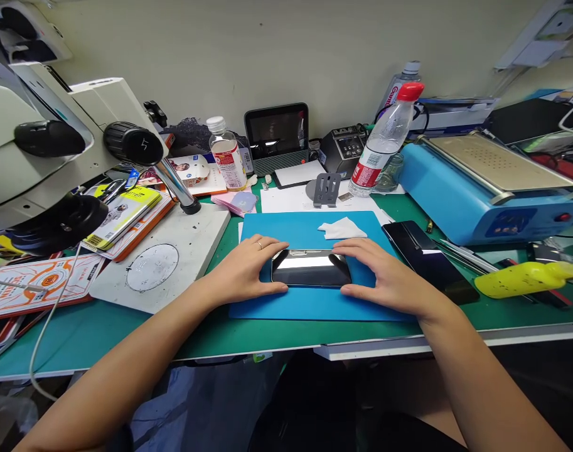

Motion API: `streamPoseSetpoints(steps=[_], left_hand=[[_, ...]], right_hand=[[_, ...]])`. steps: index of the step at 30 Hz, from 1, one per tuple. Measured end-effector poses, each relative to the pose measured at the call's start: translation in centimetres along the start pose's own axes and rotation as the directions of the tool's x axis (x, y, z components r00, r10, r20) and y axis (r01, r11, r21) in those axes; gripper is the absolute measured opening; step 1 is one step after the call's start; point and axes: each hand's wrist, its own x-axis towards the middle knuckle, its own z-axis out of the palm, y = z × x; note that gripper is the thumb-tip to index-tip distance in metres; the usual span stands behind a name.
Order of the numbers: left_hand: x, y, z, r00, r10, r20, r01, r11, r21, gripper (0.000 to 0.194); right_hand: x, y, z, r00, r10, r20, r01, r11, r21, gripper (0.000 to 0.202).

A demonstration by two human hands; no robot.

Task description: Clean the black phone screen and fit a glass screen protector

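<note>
A black smartphone [310,276] lies sideways on the blue mat [286,304], its glossy face up with a bright reflection across it. My left hand [245,266] grips its left end, fingers at the far edge and thumb at the near edge. At the right end, my right hand [383,271] holds the phone the same way between fingers and thumb. Just beyond the phone lies a crumpled white cloth [342,228]. To the right of the mat rests a dark flat device [420,254] that looks like another phone or panel.
A microscope [46,157] on a pale base [196,251] stands at left. Blue heating-plate equipment [449,201], a yellow squeeze bottle [519,280] and tweezers-like tools [465,256] lie at right. Behind stand a red-capped bottle [380,147], a white-capped bottle [227,157] and a grey phone stand [327,189].
</note>
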Motion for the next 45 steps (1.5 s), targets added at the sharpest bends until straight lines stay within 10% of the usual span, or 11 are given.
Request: streamPoseSetpoints(steps=[15, 23, 45], left_hand=[[-0.4, 0.1, 0.3, 0.999, 0.029, 0.030, -0.034, 0.984, 0.172, 0.107], [-0.5, 0.5, 0.3, 0.985, 0.060, 0.164, -0.088, 0.981, 0.170, 0.106], [-0.7, -0.3, 1.6, 0.996, -0.028, 0.081, 0.010, 0.977, 0.211, 0.117]], right_hand=[[0.1, 0.1, 0.1, 0.999, -0.012, -0.033, 0.012, 1.000, 0.016, 0.066], [0.1, 0.4, 0.3, 0.998, -0.014, -0.066, 0.015, 1.000, 0.016, 0.067], [0.1, 0.3, 0.1, 0.999, -0.001, -0.038, 0.002, 1.000, 0.019, 0.066]])
